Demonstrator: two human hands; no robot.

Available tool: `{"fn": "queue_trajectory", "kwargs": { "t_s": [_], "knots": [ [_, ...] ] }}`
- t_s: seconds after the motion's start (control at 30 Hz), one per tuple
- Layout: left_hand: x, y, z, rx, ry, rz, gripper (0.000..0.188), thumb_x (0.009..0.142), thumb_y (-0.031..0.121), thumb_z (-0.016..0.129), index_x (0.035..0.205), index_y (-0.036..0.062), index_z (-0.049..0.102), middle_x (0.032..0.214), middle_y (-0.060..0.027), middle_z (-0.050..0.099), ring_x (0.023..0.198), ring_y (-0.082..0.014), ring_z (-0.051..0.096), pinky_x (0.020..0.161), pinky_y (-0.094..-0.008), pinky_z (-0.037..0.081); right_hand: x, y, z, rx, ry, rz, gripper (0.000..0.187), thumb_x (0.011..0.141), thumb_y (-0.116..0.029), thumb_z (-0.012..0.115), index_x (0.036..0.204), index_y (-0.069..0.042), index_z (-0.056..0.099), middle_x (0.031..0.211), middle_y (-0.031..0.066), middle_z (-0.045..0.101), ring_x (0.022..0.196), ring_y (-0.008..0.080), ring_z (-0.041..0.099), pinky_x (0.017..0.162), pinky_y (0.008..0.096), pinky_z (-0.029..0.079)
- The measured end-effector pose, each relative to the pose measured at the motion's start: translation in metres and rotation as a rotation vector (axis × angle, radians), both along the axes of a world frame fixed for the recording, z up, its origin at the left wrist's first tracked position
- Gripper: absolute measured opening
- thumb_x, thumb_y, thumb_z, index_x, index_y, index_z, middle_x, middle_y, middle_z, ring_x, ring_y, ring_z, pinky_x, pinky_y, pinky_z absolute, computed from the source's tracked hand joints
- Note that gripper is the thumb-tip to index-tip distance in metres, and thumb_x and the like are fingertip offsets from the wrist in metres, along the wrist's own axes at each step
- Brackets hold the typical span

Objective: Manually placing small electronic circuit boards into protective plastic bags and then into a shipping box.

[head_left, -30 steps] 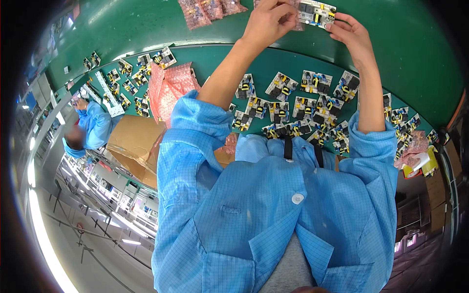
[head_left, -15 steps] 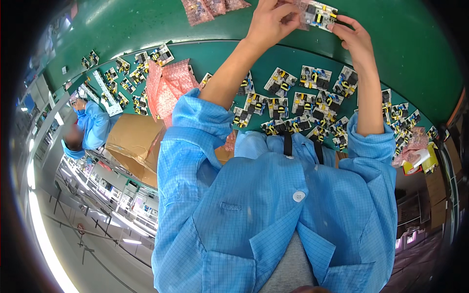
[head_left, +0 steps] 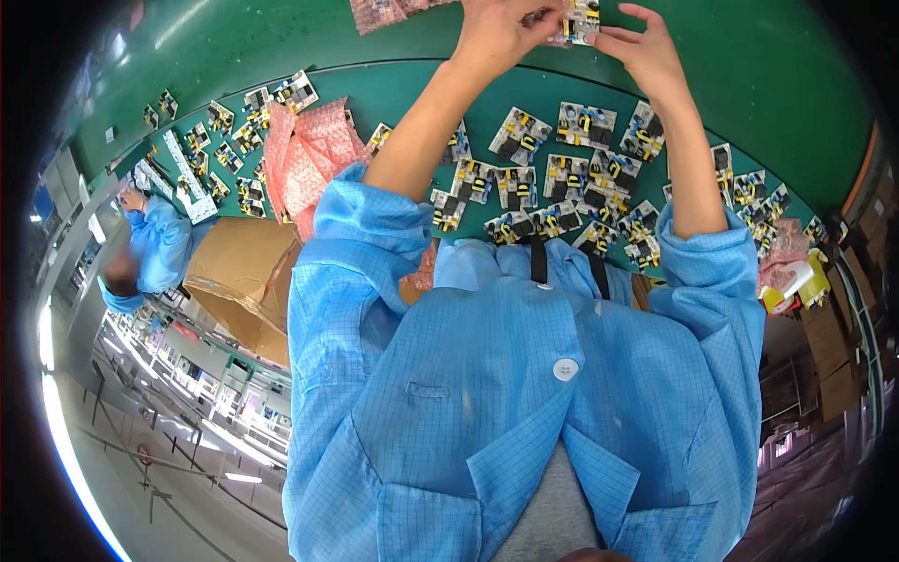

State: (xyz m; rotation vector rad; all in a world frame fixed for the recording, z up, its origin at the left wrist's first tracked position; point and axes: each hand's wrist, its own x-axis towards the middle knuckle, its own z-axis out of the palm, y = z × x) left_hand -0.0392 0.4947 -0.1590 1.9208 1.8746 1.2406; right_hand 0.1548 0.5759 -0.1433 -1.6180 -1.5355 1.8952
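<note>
At the top edge, my left hand (head_left: 501,36) pinches a pink bubble-wrap bag, of which only a little shows beside the fingers. A small circuit board (head_left: 585,21) with black, yellow and blue parts sticks out of the bag toward my right hand (head_left: 646,54). That hand has its thumb against the board's near right edge, while the index finger stands apart from it. The top of the board is cut off by the picture's edge. Several similar circuit boards (head_left: 517,187) lie below my hands on the green table (head_left: 749,94).
More pink bubble wrap (head_left: 314,159) lies left of my left forearm, with further bags (head_left: 384,13) at the top. White strips (head_left: 187,173) and more boards (head_left: 248,139) are at the left. A cardboard box (head_left: 239,272) stands by the table; a co-worker in blue (head_left: 164,244) sits beyond it.
My hands have moved slightly up and left with the board. The board has turned and shows less of itself; my right index finger has come away from it.
</note>
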Motion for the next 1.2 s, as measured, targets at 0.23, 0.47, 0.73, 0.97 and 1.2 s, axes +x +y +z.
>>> {"fn": "queue_trajectory", "kwargs": {
  "t_s": [0.23, 0.47, 0.73, 0.97, 1.2],
  "knots": [
    [0.020, -0.034, 0.036, 0.061, 0.066, 0.074, 0.021, 0.068, 0.012, 0.077, 0.089, 0.0149, 0.073, 0.129, -0.0159, 0.054, 0.120, -0.0375, 0.047, 0.099, -0.0489, 0.036, 0.005, -0.049, 0.046, -0.098, 0.156, -0.164, 0.069, 0.080, -0.007, 0.076, 0.134, 0.006, 0.036, 0.103, 0.0185, 0.069, 0.087, 0.0203, 0.066, 0.075, 0.0284, 0.051],
    [0.044, -0.073, 0.076, 0.063, 0.087, 0.073, 0.018, 0.069, 0.015, 0.078, 0.086, 0.0154, 0.073, 0.129, -0.0142, 0.054, 0.123, -0.0364, 0.045, 0.099, -0.0479, 0.035, 0.036, -0.089, 0.025, 0.102, 0.057, -0.102, 0.076, 0.071, -0.027, 0.085, 0.131, 0.002, 0.049, 0.078, -0.0032, 0.058, 0.069, 0.0044, 0.051, 0.056, 0.0201, 0.034],
    [0.060, -0.110, 0.092, 0.040, 0.045, 0.147, 0.019, 0.070, 0.019, 0.077, 0.088, 0.0151, 0.071, 0.129, -0.0136, 0.055, 0.121, -0.0351, 0.046, 0.099, -0.0473, 0.035, 0.031, -0.143, 0.057, 0.021, 0.381, -0.470, 0.068, 0.077, -0.017, 0.082, 0.132, 0.000, 0.046, 0.077, -0.0027, 0.056, 0.063, 0.0042, 0.047, 0.053, 0.0212, 0.033],
    [0.068, -0.131, 0.104, 0.234, 0.146, 0.179, 0.020, 0.071, 0.022, 0.078, 0.088, 0.0161, 0.072, 0.128, -0.0125, 0.055, 0.124, -0.0334, 0.046, 0.100, -0.0480, 0.034, 0.034, -0.164, 0.066, 0.085, 0.431, -0.283, 0.065, 0.077, -0.015, 0.082, 0.129, -0.001, 0.045, 0.104, 0.0134, 0.072, 0.066, 0.0024, 0.053, 0.053, 0.0180, 0.037],
    [0.080, -0.156, 0.137, -0.012, 0.099, 0.108, 0.016, 0.072, 0.025, 0.078, 0.085, 0.0181, 0.073, 0.133, -0.0080, 0.053, 0.129, -0.0331, 0.042, 0.103, -0.0494, 0.029, 0.043, -0.185, 0.077, 0.214, 0.537, -0.300, 0.062, 0.081, -0.016, 0.080, 0.128, -0.002, 0.042, 0.105, 0.0121, 0.071, 0.075, 0.0033, 0.059, 0.058, 0.0170, 0.039]
  ]
}}
